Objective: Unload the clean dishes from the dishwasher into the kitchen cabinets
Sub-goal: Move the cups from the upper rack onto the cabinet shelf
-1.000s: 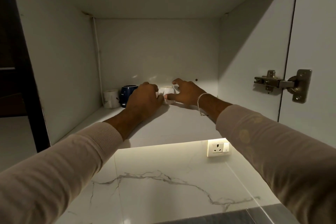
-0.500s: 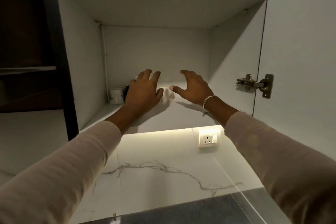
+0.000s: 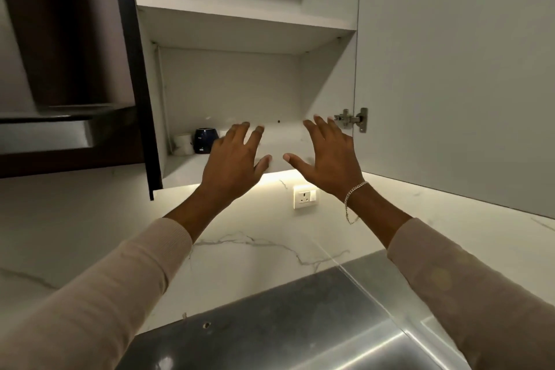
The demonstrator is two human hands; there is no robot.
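Noted both arms stretched forward and upward, roughly parallel, forearms bare from mid-forearm to wrist, beige sleeves (image 3: 120,279) covering the rest. Recorded left hand (image 3: 232,165) with its back to the camera, palm facing away, fingers straight and spread, thumb angled out to the right, holding nothing. Same for right hand (image 3: 327,159), fingers straight and fanned, thumb pointing left toward the left thumb, the two thumb tips near but apart. Logged a thin chain bracelet (image 3: 354,189) loose at the right wrist, with one loop hanging below it.
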